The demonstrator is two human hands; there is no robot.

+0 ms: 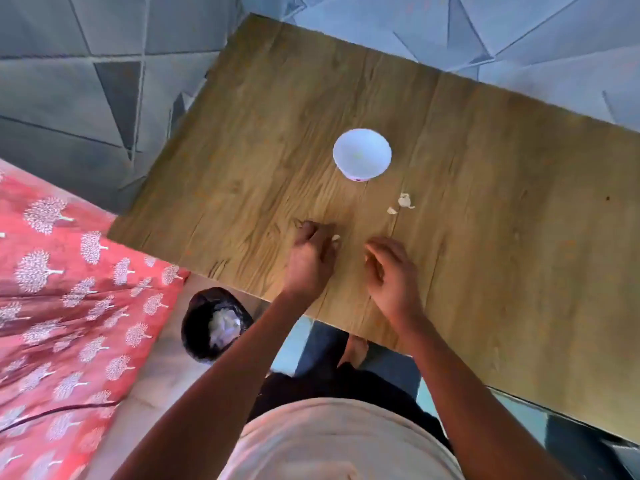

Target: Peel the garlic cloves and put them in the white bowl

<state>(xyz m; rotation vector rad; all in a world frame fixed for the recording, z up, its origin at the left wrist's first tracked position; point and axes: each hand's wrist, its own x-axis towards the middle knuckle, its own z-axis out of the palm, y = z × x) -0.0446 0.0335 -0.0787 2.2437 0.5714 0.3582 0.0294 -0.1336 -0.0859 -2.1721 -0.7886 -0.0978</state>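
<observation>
1. Left hand [313, 252] is reaching over the near part of the wooden table [485, 237], knuckles up, fingers curled downward toward the tabletop.
2. A small pale garlic piece [336, 238] is showing at the left hand's fingertips, on their right edge. The fingers appear to be pinching it; whether it is lifted or lying on the wood cannot be told.
3. Right hand [389, 268] is hovering just beside the left hand, apart from it. Its fingers are loosely curled inward and nothing is visible in them; the inside of the palm is turned partly away, so a small hidden item cannot be ruled out.
4. Two garlic cloves are lying on the table beyond the right hand: a larger clove [404, 200] with papery skin, and a smaller clove [392, 211] just beside it on its near-left side. Neither hand is touching them.
5. The white bowl [362, 154] is standing upright farther back, near the table's middle, well apart from both hands and near the two loose cloves. Its inside is reading plain white; contents cannot be made out.
6. Both bare forearms are extending from the bottom of the view, over a light-coloured shirt [332, 441].
7. On the floor at the table's near-left corner, a black-lined bin [214, 323] is holding crumpled pale material.
8. A red cloth with white tree prints [69, 289] is covering the left side of the view.
9. Grey geometric-patterned flooring [86, 81] is surrounding the table's far side.
</observation>
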